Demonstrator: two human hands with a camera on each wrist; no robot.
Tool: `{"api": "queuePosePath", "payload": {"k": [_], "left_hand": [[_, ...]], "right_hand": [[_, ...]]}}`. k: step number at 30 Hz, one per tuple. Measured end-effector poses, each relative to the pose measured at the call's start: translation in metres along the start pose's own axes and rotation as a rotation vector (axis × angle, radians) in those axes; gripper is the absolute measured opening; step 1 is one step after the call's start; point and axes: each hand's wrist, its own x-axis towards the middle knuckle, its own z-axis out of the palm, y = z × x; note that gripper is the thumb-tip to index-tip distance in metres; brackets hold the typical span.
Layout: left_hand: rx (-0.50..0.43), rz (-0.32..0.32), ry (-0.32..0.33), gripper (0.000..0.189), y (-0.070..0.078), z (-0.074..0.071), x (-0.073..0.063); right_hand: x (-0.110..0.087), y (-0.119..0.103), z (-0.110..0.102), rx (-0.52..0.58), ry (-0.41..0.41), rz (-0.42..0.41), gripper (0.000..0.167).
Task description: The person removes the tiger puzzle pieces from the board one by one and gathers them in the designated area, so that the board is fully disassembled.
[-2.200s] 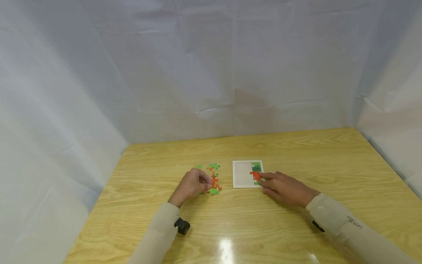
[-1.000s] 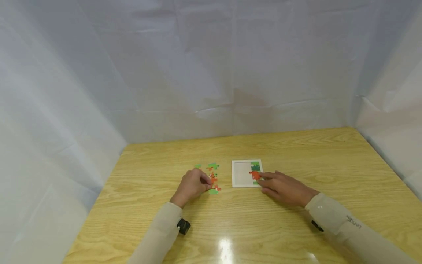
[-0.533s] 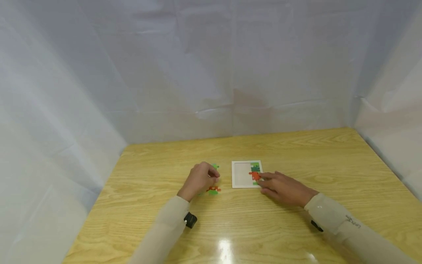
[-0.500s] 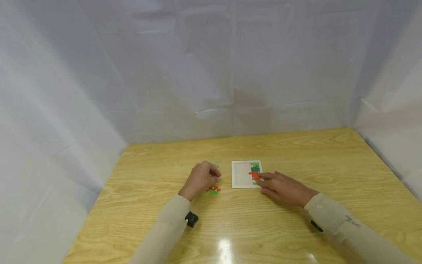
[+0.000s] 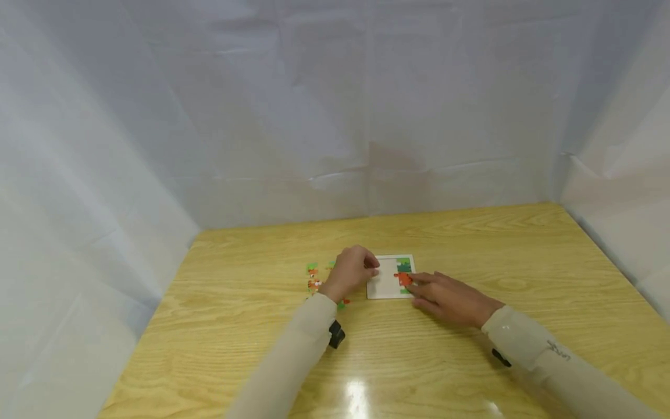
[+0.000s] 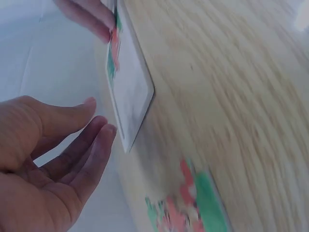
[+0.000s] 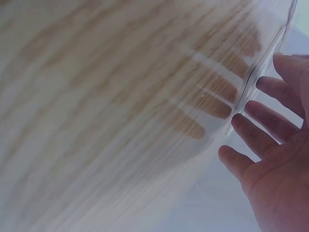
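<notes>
My left hand hovers at the left edge of a white square puzzle tray. In the left wrist view its thumb and fingertips are bent toward each other with a small gap, and no piece shows between them. My right hand rests its extended fingers on the tray's right side, touching an orange puzzle piece. Green puzzle pieces line the tray's right column above it. Loose orange and green puzzle pieces lie left of the tray, partly hidden behind my left hand and sleeve.
All this lies on a wood-grain table. White sheeting hangs behind the table and along both sides. A bright light reflection shows near the table's front.
My left hand has moved right and slightly up, from the loose pieces to the tray's left edge, uncovering the leftmost pieces. The right hand and the tray have hardly moved.
</notes>
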Motion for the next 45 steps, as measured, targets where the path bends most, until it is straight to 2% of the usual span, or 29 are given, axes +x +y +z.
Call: {"api": "queuePosePath", "payload": {"k": [7,11,21,30,34,45], "left_hand": [[0.024,-0.026,-0.004,0.016,0.013,0.015,0.012],[0.035,-0.052,-0.004,0.018,0.018,0.024,0.017],[0.031,-0.053,0.024,0.019,0.022,0.041,0.025],[-0.010,-0.060,0.054,0.013,0.020,0.045,0.030],[-0.040,-0.062,0.054,0.011,0.017,0.046,0.032],[-0.079,-0.107,0.042,0.006,0.018,0.047,0.034]], "right_hand": [[0.001,0.003,0.003,-0.002,0.002,-0.022,0.029],[0.001,0.003,0.003,-0.010,0.011,-0.028,0.031],[-0.001,0.000,0.000,-0.023,0.044,-0.069,0.030],[0.000,0.003,0.002,-0.043,0.054,-0.089,0.029],[0.000,0.003,0.001,-0.044,0.058,-0.088,0.034],[-0.001,0.000,0.000,-0.033,0.050,-0.069,0.033]]}}
